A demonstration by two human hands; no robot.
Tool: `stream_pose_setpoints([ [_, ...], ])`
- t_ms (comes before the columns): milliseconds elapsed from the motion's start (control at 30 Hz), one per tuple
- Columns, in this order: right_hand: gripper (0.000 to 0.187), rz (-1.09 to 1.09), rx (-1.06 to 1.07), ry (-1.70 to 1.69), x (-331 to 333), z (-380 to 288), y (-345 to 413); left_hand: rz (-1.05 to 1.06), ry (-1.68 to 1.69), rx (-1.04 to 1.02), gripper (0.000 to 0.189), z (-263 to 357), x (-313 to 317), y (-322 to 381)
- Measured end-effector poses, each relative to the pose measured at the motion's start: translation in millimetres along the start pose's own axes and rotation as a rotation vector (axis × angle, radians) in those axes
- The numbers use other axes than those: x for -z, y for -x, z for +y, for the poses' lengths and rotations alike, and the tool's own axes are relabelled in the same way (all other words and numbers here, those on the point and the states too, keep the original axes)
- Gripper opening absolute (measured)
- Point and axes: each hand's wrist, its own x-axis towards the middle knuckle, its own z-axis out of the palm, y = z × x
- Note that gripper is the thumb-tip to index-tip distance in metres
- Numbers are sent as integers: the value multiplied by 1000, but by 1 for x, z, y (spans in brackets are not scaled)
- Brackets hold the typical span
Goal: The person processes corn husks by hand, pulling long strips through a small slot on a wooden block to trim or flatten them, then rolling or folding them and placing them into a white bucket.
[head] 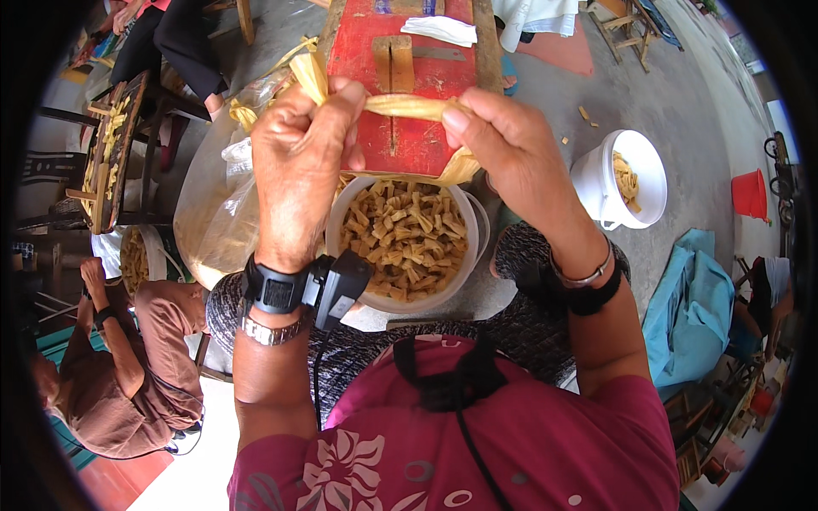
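Stretched between my two hands is a yellowish, twisted strip of dried plant material (409, 106), perhaps bean curd stick or husk. My left hand (300, 140) pinches its left part, and a flared end rises above the fingers. At the right, my right hand (511, 137) grips it between thumb and fingers; a loose tail hangs below that hand. Both hands are over a red-topped wooden bench (422, 150) with a slotted wooden block (392, 62) and a flat metal blade (439, 53) on it. Below the bench's near end stands a white bucket (333, 246) full of short cut pieces (406, 243).
A clear plastic bag (211, 211) of strips stands at left. Another white bucket (591, 182) holding some pieces is at right, near a blue cloth (690, 319). A folded white cloth (439, 30) lies on the bench. A seated person (128, 377) is at left, beside another bench (112, 160).
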Motion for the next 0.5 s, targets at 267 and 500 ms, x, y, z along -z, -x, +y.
stream_pose_setpoints([
  [267, 20, -69, -62, 501, -15, 17, -3, 176, -932, -341, 24, -47, 1, -12],
  [500, 22, -65, -98, 499, -17, 15, 16, 178, -974, -315, 26, -45, -4, 1],
])
